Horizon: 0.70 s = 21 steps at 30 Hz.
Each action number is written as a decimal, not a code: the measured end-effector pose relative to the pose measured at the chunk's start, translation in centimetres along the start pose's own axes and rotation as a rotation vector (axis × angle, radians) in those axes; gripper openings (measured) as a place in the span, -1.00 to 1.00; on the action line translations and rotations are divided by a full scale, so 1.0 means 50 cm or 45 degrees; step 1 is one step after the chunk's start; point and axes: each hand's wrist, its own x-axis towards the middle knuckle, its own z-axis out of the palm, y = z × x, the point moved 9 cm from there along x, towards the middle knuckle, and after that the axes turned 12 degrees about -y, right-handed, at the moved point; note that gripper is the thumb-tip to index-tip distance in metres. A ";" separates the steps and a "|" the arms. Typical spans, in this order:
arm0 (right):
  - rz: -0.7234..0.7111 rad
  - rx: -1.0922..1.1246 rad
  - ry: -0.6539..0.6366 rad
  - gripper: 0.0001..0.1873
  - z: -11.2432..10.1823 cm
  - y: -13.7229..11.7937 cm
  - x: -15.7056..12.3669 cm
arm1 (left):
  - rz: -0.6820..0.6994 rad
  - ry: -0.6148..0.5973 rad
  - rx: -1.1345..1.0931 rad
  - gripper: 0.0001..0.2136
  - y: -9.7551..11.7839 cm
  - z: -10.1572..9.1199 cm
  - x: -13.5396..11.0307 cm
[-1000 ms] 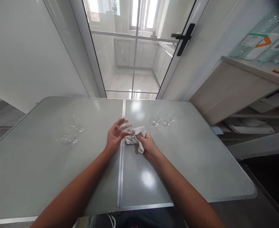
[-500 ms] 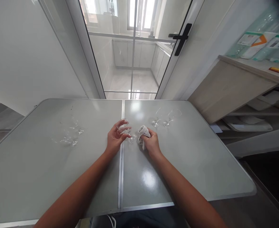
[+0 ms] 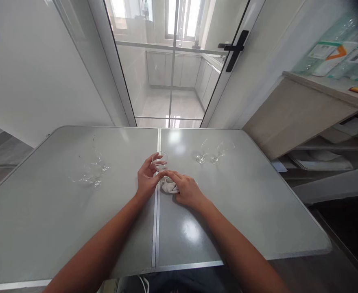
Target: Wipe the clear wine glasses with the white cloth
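So the left hand (image 3: 147, 175) is wrapped around the bowl of a clear stemmed glass (image 3: 160, 163), right by the metal seam (image 3: 156, 228) in the middle of the bench (image 3: 215, 219). The right hand (image 3: 189, 190) is clamped on a white cloth (image 3: 169, 186) down at the foot end, fingertips pretty much meeting the left's. Cloth and fingers hide the foot. Two more glasses (image 3: 215, 160) sit off right, and a see-through cluster of glassware (image 3: 97, 182) is over left.
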 end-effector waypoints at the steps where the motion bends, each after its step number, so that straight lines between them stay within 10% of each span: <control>1: 0.005 -0.057 -0.044 -0.07 0.004 -0.003 0.001 | 0.000 -0.012 0.009 -0.39 -0.002 0.001 0.000; 21: 0.192 -0.271 -0.263 -0.39 0.010 -0.007 -0.006 | -0.132 -0.206 0.130 -0.39 -0.020 0.036 -0.002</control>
